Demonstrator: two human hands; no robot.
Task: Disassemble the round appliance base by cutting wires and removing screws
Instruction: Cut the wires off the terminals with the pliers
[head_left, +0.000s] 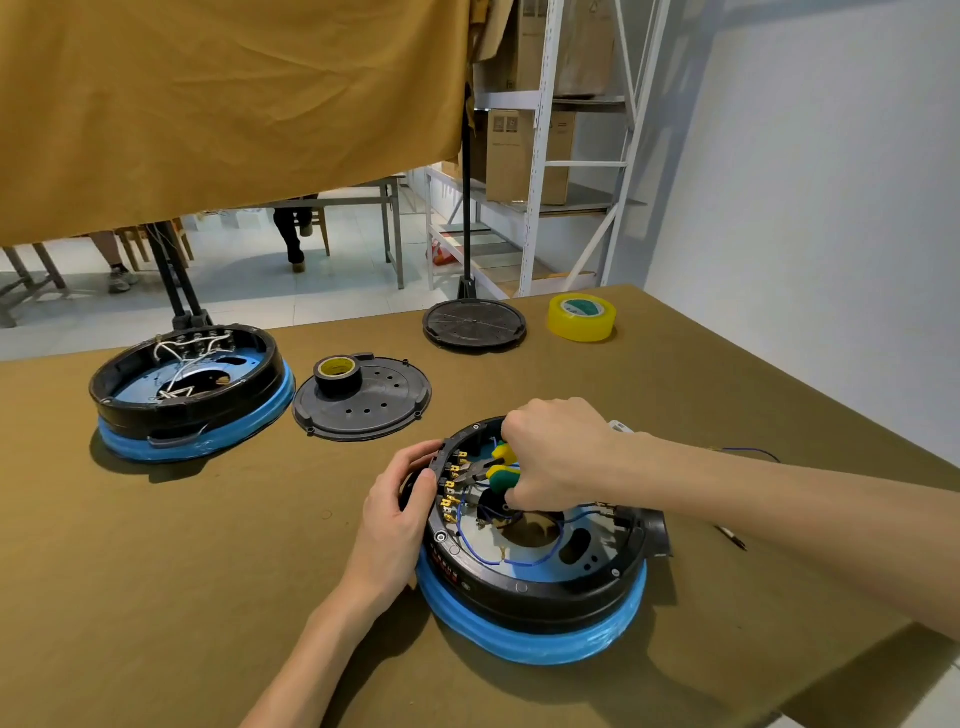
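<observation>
A round black appliance base (540, 587) wrapped below in blue film sits open near the table's front, with blue wires (511, 561) looping inside and a row of brass terminals (451, 486) along its left wall. My right hand (561, 452) grips pliers with yellow-green handles (501, 467), the jaws pointing at the terminals. My left hand (400, 512) holds the base's left rim, fingers curled over the edge.
A second open base (187, 395) with white wires stands at the left. A black perforated cover (374, 405) carries a roll of black tape (337, 375). Behind lie another round cover (474, 323) and a yellow tape roll (582, 317). A loose blue wire (753, 453) lies at the right.
</observation>
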